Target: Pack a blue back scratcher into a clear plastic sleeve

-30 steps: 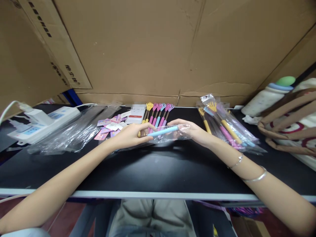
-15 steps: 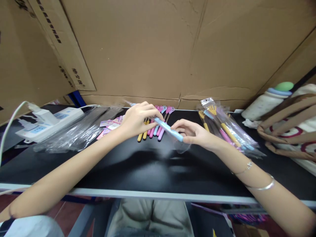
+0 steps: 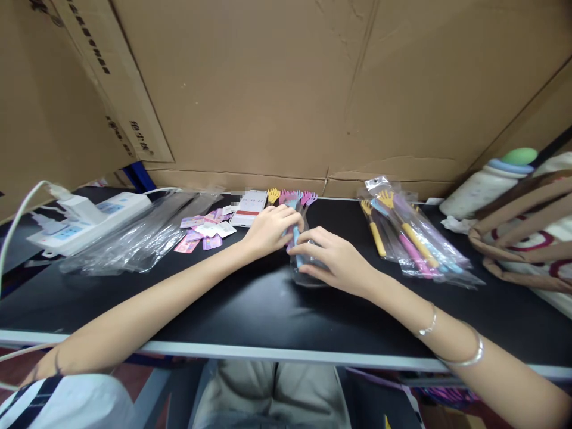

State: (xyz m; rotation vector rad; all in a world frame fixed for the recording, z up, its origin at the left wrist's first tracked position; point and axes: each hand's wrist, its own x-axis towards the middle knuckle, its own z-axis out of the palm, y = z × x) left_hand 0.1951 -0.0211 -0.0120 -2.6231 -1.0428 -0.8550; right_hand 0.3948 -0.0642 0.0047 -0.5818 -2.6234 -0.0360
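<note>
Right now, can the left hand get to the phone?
Probably yes: the phone lies close beside the left hand, with nothing seen between them, though that hand looks busy at the bagged blue stick.

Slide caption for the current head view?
Left hand and right hand at a blue rod in a clear plastic bag.

The phone [image 3: 251, 203] is pale with a red bar [image 3: 247, 213]. To its right come a light-blue handle [image 3: 296, 233] in clear plastic [image 3: 308, 279] and yellow and pink claw heads [image 3: 308, 197]. To its left are pink-and-purple cards [image 3: 193, 221] (a few show white) and a white power strip [image 3: 129, 205]. Far right of it, a white bottle [image 3: 469, 190] has a blue collar [image 3: 509, 167] and green lid [image 3: 521, 156]. The tabletop [image 3: 245, 310] beneath it is black; the cardboard [image 3: 259, 89] behind, brown.
</note>
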